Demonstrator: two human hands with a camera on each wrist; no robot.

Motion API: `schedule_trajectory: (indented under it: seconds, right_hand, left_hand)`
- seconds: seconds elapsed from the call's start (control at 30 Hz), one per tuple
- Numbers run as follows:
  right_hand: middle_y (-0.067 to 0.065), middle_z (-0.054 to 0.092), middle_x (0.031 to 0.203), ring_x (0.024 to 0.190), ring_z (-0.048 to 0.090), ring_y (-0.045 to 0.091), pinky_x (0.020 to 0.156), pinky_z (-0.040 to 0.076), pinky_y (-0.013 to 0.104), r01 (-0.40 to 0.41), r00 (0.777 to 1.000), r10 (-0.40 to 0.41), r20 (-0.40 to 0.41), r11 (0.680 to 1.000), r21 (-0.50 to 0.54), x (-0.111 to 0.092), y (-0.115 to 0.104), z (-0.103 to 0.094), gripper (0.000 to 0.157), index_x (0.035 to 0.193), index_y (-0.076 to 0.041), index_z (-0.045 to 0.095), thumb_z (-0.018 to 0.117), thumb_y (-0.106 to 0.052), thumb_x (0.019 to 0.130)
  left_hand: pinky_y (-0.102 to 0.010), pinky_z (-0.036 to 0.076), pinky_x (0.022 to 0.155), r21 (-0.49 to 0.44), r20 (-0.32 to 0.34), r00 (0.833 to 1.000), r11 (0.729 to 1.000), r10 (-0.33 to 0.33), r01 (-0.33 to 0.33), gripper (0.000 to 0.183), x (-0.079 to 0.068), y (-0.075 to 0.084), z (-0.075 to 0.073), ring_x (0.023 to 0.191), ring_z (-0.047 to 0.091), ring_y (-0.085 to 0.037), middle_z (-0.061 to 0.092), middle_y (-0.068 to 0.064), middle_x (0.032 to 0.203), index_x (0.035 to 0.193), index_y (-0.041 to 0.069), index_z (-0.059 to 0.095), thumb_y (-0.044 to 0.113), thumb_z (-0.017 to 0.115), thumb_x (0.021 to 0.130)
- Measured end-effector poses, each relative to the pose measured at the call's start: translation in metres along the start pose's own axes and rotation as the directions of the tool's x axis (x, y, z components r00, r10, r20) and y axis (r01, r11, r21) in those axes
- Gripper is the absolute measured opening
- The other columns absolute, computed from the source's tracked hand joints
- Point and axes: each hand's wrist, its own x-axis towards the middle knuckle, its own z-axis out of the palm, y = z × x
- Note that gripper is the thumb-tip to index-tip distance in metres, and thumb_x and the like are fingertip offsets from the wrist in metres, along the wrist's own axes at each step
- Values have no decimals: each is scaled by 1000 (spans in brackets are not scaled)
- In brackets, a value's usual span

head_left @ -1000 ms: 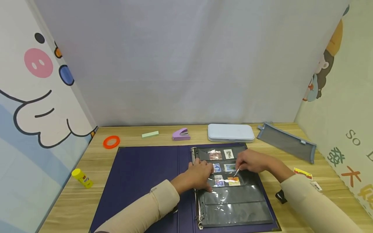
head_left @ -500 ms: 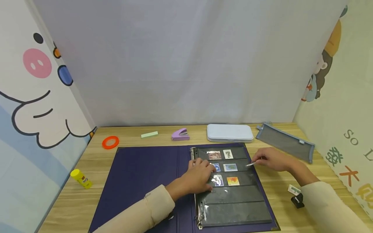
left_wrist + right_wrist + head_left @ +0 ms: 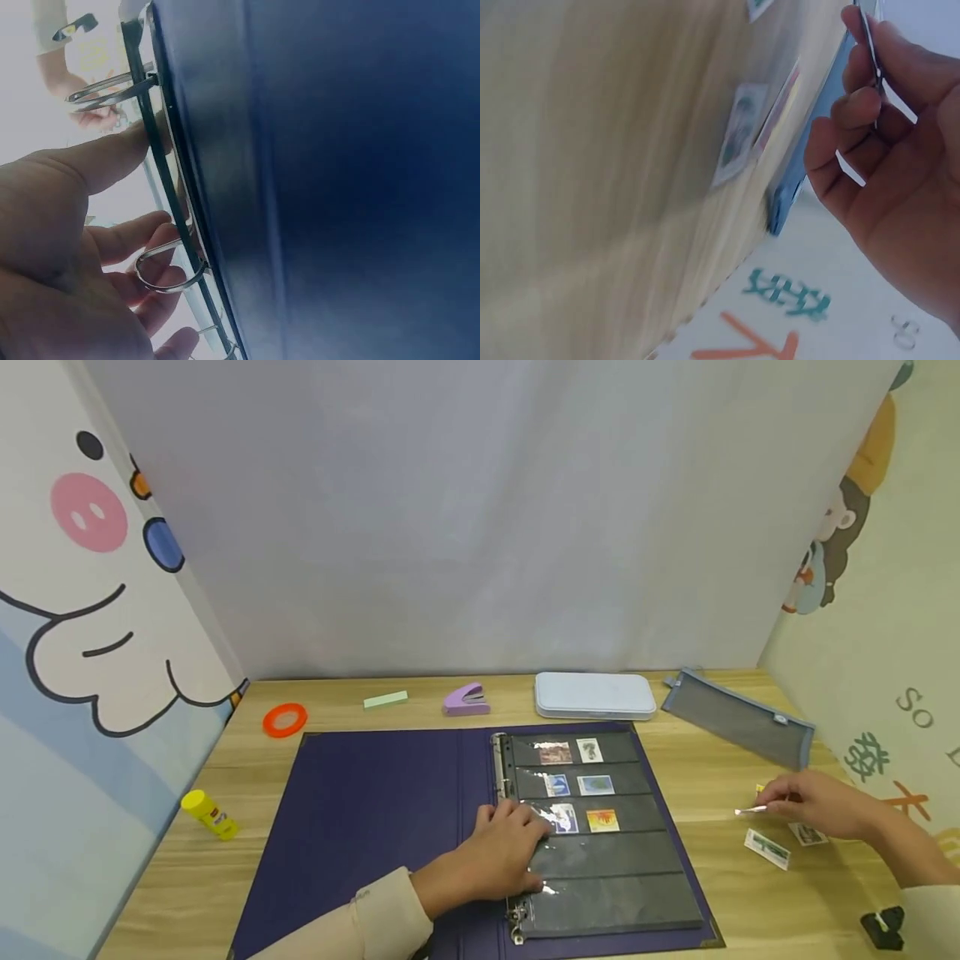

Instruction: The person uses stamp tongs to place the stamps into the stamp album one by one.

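Note:
An open dark-blue ring-binder album [image 3: 375,827] lies on the table, with a black pocket page [image 3: 611,902] on its right side. Several stamps, among them an orange-yellow stamp [image 3: 602,821], sit in the upper three rows of pockets. My left hand [image 3: 498,852] rests on the page's inner edge, fingers loosely spread beside the metal rings [image 3: 112,97]. Right of the album, my right hand [image 3: 821,802] pinches metal tweezers [image 3: 870,52] above loose stamps. Nearest are a green-and-white stamp [image 3: 767,849] and a greyish stamp [image 3: 808,834]; a yellow-edged one is mostly hidden behind the fingers.
Along the back lie an orange ring [image 3: 285,720], a pale green strip [image 3: 386,700], a purple stapler [image 3: 466,700], a white case [image 3: 595,695] and a grey mesh zip pouch [image 3: 738,718]. A yellow glue stick [image 3: 210,815] lies at the left.
My right hand has moved from the orange-yellow stamp in the third row rightward, off the album to the loose stamps, still pinching the tweezers. My left hand has slid slightly toward me.

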Motion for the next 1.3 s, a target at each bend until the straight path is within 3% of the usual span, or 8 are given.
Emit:
schedule_trajectory:
  seconds: [0.3, 0.6, 0.83, 0.97, 1.17, 1.3]
  right_hand:
    - [-15, 69, 92, 77, 46, -13, 61, 41, 19, -100, 995, 101, 19, 995, -14, -34, 22, -2, 17, 100, -1, 70, 57, -9, 94]
    - [-11, 71, 96, 84, 51, -17, 67, 46, 18, -189, 978, 187, 89, 982, 7, -47, 28, -7, 20, 102, -3, 70, 56, -16, 95]
    - [-20, 69, 96, 84, 52, -15, 66, 44, 18, -88, 992, 81, 96, 994, 69, -41, 28, 0, 17, 99, -6, 72, 56, -10, 94]
    - [-18, 69, 94, 82, 52, -13, 65, 43, 18, -76, 994, 67, 92, 992, 101, -39, 28, 3, 17, 98, -6, 71, 55, -8, 95]
    - [-16, 66, 91, 75, 46, -10, 60, 39, 20, -47, 999, 48, -16, 997, 61, -27, 21, 1, 16, 98, -5, 70, 54, -6, 95]
    - [-10, 69, 97, 81, 53, -9, 62, 43, 21, 5, 997, -1, -77, 999, 47, -12, 9, 0, 17, 100, -9, 70, 54, -7, 96]
  left_hand:
    - [-39, 31, 82, -22, 27, 998, 998, -55, 56, 54, 9, 4, 1, 109, 44, -17, 57, 3, 114, 112, 25, 62, 46, 82, 68]
    - [-40, 29, 83, -66, 44, 996, 995, -73, 75, 46, 13, 6, 1, 102, 41, -17, 56, 4, 106, 102, 26, 62, 41, 85, 64]
    - [-42, 28, 84, -85, 68, 994, 992, -88, 94, 42, 13, 6, -3, 98, 39, -15, 56, 8, 101, 91, 30, 58, 39, 87, 61]
    - [-42, 29, 83, -82, 67, 994, 993, -82, 87, 48, 14, 6, -2, 98, 39, -17, 58, 6, 100, 96, 26, 59, 40, 87, 60]
    - [-39, 30, 82, -68, 66, 995, 994, -79, 83, 56, 14, 5, -2, 99, 39, -16, 59, 5, 104, 107, 25, 61, 40, 88, 60]
    - [-40, 29, 83, -97, 76, 995, 993, -65, 73, 54, 15, 5, -3, 97, 38, -16, 58, 5, 104, 106, 25, 60, 38, 88, 61]
